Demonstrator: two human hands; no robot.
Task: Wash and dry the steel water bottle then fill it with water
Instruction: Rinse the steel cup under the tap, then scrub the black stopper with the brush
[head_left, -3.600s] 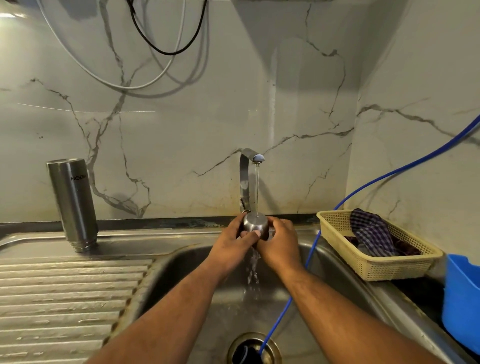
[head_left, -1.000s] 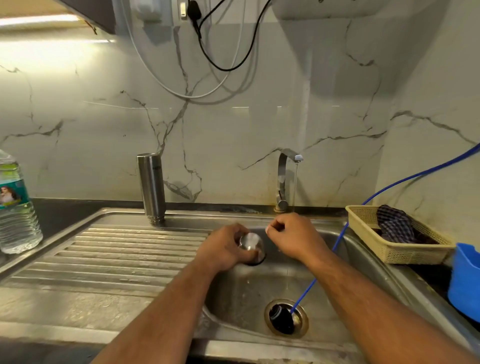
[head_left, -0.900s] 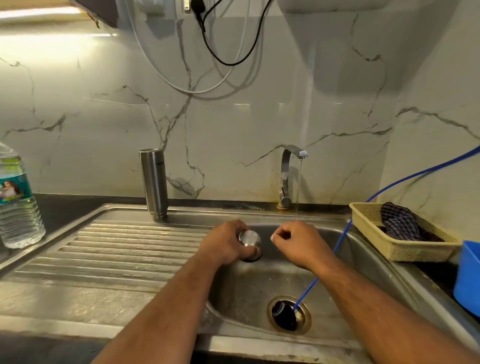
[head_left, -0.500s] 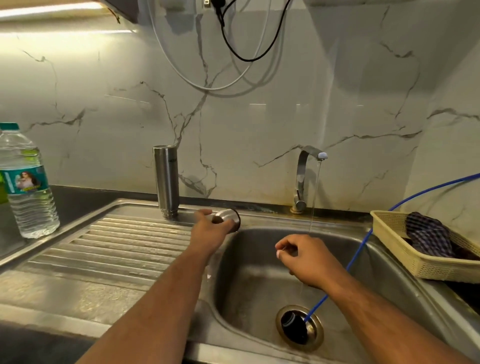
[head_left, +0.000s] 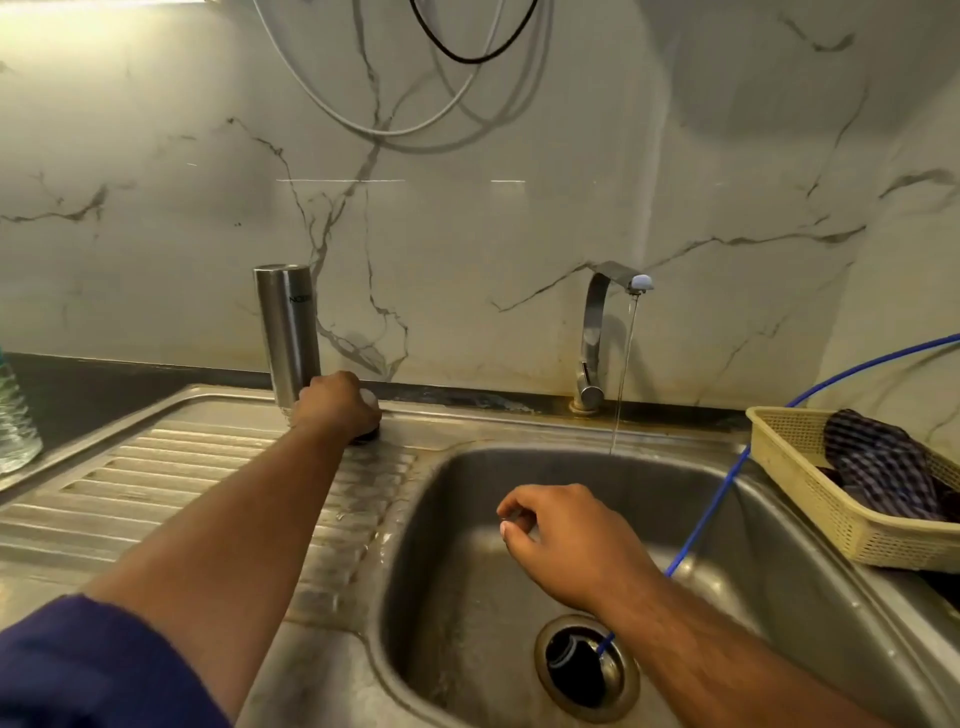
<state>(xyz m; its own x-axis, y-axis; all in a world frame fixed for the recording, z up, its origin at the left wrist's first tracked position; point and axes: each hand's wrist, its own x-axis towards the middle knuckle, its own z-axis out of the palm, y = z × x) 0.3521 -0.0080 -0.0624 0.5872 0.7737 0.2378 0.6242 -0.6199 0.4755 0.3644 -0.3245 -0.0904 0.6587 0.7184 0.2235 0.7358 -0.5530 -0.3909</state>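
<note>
Plastic water bottle (head_left: 15, 415) shows only in part at the far edge, well left of the sink basin (head_left: 457, 597). Between it and the basin's left rim lies the ribbed drainboard (head_left: 156, 493). The steel bottle (head_left: 288, 332) stands upright behind and left of the basin, close to the marble wall, untouched by either hand. Just on its basin side, the left hand (head_left: 337, 408) lies palm down with its fingers curled over the cap (head_left: 370, 397). The cap is a small round piece, mostly hidden, resting on the steel just beyond the basin's back-left corner.

Behind the basin's back rim rises the tap (head_left: 592, 332), and a thin water stream (head_left: 623, 374) falls from it into the basin. The right hand (head_left: 561, 535) hovers over the basin's middle, fingers loosely curled, thumb tip beside the forefinger, gripping nothing that shows. A blue hose (head_left: 706, 509) crosses the basin's right rim and ends in the drain (head_left: 582, 670) in the basin floor. Right of the basin sits a yellow basket (head_left: 857, 530) holding a checked cloth (head_left: 878, 467).
</note>
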